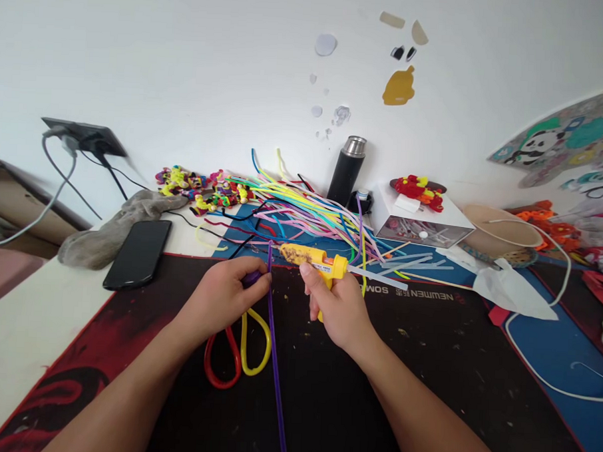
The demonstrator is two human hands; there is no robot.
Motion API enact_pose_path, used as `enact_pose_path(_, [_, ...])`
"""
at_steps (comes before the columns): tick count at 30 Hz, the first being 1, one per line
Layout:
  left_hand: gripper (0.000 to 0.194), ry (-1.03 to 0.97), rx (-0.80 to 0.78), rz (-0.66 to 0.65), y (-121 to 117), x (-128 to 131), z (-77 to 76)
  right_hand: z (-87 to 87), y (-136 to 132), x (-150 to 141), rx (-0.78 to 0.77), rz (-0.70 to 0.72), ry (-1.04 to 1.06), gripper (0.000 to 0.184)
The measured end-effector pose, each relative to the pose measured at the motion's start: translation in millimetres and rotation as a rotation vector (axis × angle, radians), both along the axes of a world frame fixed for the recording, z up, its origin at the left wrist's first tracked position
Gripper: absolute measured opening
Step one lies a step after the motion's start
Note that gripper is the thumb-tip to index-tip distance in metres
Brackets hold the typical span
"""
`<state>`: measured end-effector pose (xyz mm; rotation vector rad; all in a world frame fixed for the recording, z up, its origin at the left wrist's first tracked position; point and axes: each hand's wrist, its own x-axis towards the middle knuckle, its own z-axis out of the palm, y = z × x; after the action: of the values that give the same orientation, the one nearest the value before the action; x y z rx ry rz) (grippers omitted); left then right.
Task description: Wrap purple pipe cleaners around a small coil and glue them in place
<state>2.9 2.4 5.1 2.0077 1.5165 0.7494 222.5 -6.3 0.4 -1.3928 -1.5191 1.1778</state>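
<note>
Left hand (231,293) pinches a slim, straight purple stem (276,371) running to the near edge; right hand (341,304) grips a yellow plastic glue gun (305,255), nozzle close by! One wobble could burn the left hand or drip glue onto the black mat (334,401).

A long, thin purple stick (275,351) looks nearly straight. A yellow glue gun (316,255), smudged brown, points left, its tip near the stick's far end.
</note>
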Motion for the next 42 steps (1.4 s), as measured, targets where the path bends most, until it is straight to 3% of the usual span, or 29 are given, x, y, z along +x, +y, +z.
enact_pose_path(42, [0.027,0.005,-0.009,0.017,0.1,0.7,1.8,-3.4,-0.9,-0.8,0.007,-0.009,-0.013,0.061])
